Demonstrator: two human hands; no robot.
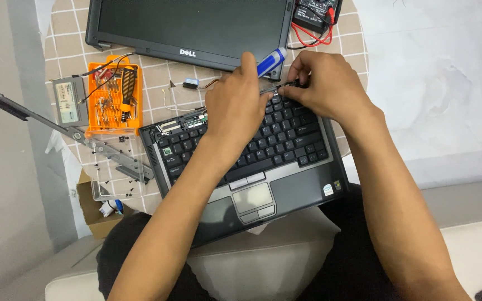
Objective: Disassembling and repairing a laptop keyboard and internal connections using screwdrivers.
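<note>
two hands are working at the far edge of the laptop base point(285, 189), which rests at the near rim of the round checked table point(157, 83) and partly on the lap. my left hand point(235, 95) is closed around a screwdriver with a blue-and-white handle point(271, 60); the handle points away toward the detached screen panel point(191, 25) lying beyond the base, and the tip is hidden under the fingers. my right hand point(322, 83) pinches narrowly at the strip above the top row of the keyboard point(252, 142), and a small dark part seems to sit between thumb and fingertips, though i cannot tell for sure what it is.

i judge the step in hand to be work at the hinge-side strip of the base, likely loosening a fastener or prying the cover there. the next move, as i read it, calls for a steady tip and a firm hold on the strip so nothing slips onto the keys.

left of the base sit an orange bit tray point(112, 100) with a black-and-orange driver, a grey drive-like box point(69, 100), a long metal bracket point(73, 134) and scattered small black screws point(112, 167). beyond the base, right of the screen panel, lies a multimeter with red and black leads point(313, 14).
</note>
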